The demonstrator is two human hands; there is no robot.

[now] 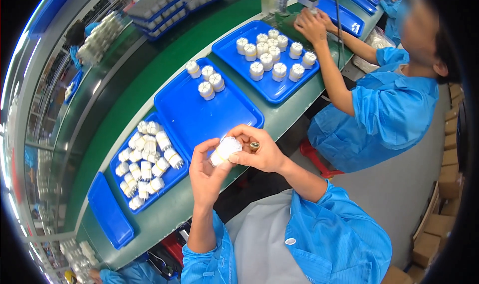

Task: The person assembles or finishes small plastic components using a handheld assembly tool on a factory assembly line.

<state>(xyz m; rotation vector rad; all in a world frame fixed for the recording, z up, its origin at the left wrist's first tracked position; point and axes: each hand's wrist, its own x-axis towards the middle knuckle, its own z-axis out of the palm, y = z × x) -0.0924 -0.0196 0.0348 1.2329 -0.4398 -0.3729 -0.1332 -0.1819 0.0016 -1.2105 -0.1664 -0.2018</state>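
Observation:
Above the near edge of a blue tray [199,117], I hold a white ribbed cylinder with a pale yellow band [223,155] between both hands. My left hand [203,173] is closed on its left side, thumb below and fingers behind. The thumb and fingers of my right hand [262,152] grip its right side. A small brass-coloured round end [254,146] sticks out between the right fingers; the rest of that object is hidden. Standing at the far end of the tray are several similar white cylinders [206,90].
To the left, a blue tray [180,173] carries many jumbled white cylinders, beside a narrower blue tray [112,211]. Upright cylinders stand on another blue tray [279,95] at the right. A co-worker [379,104] in blue works there. Stacked trays [158,14] sit beyond the green belt [134,82].

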